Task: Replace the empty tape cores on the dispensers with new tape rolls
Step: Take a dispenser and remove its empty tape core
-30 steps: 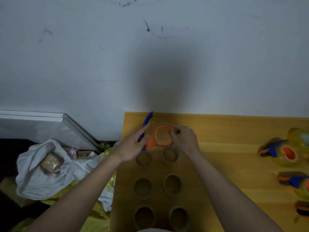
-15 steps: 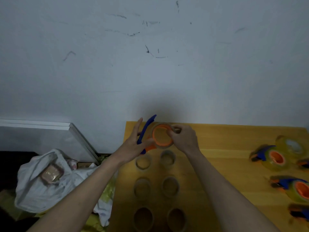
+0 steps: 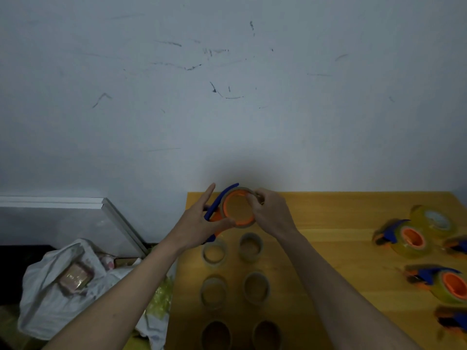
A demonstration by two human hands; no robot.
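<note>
A blue and orange tape dispenser [image 3: 219,201] is held at the far left corner of the yellow table [image 3: 328,218]. A thin brown tape core [image 3: 243,225] sits around its orange hub [image 3: 228,210]. My left hand [image 3: 195,222] holds the dispenser, thumb curled under the ring and fingers stretched up along the blue handle. My right hand [image 3: 274,213] pinches the core's upper right rim. Several empty cores [image 3: 214,252] stand in two columns just in front of my hands.
Dispensers loaded with yellowish tape rolls [image 3: 410,239] [image 3: 451,286] lie at the table's right side, with a loose roll [image 3: 436,219] behind them. A white bag [image 3: 50,286] and a grey panel [image 3: 63,215] sit on the floor left of the table. The wall is close behind.
The view has tilted up a little. My left fingers have opened and stretched up beside the blue handle. My right hand has kept its pinch on the core's rim.
</note>
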